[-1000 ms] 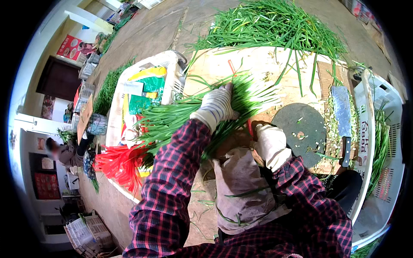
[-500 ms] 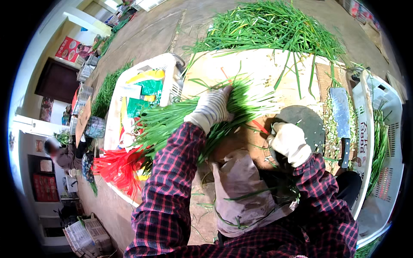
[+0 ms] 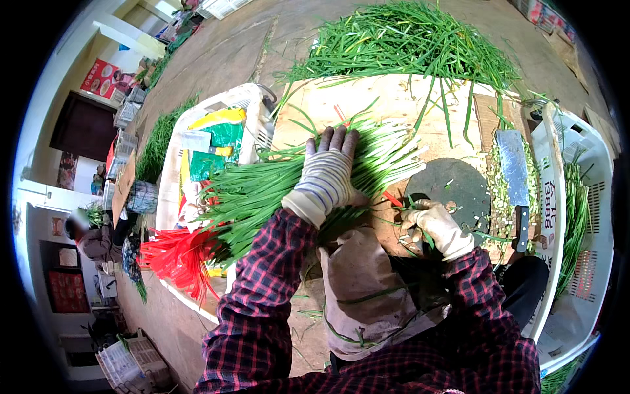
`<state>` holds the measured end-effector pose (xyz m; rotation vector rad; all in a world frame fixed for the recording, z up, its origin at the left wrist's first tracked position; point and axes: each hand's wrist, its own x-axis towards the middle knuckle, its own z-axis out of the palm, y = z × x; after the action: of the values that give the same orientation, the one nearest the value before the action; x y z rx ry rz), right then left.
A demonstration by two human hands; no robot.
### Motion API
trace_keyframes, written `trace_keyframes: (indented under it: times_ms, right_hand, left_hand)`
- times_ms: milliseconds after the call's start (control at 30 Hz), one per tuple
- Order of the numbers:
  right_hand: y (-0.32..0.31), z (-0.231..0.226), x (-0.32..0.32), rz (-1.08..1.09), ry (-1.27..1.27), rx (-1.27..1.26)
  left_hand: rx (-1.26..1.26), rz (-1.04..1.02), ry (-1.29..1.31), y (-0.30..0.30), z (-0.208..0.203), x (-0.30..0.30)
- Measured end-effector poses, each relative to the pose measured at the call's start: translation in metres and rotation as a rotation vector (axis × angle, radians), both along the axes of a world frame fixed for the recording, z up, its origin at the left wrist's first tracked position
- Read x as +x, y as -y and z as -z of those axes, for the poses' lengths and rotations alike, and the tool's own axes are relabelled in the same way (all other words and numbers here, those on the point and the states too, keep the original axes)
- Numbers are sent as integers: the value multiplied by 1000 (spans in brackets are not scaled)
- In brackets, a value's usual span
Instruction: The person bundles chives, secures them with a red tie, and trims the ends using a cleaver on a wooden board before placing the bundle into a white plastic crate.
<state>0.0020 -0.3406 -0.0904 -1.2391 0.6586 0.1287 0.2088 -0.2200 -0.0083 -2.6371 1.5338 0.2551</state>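
My left hand, in a striped glove with grey fingertips, lies on a bundle of garlic chives. Its fingers are stretched out over the stalks, and the pale ends point right. A red strip shows at the bundle's near edge, and a red tip shows at its far side; the stalks hide the part between. Close to the strip's near end is my gloved right hand, its fingers curled together. A few green blades show by that hand; what its fingers hold is unclear. A dark round disc lies just beyond it.
A cleaver lies on chopped pieces at right, beside a white crate with chives. Loose chives are heaped at the far edge of the board. Red strips hang from the left crate. A person is farther left.
My left hand's fingers have straightened and lie over the chives. My right hand has drawn slightly down, its curled fingers now showing, and the near end of the red strip looks shorter.
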Motion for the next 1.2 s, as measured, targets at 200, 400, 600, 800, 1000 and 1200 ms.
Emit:
trace_keyframes:
  times_ms: [200,400,600,800,1000,1200]
  right_hand:
    - [-1,-5,5,67,147,-57]
    - [-15,-40,-4,136,-1,64]
    - [-55,-64,-90,-760,22,-1136]
    - [-37,-130,-41,-237,427,-1086]
    - [54,-63,125,-6,508,-1507]
    - [67,10,222,-255,351,-1625]
  left_hand:
    - [-175,-138,9,11,42,-40]
    - [-321,-178,56,16,67,-27]
    - [-353,-112,158,5,72,-25]
    - [-434,-77,135,6,71,-32]
    - [-470,-84,147,3,73,-27]
    - [-291,-77,91,14,60,-24]
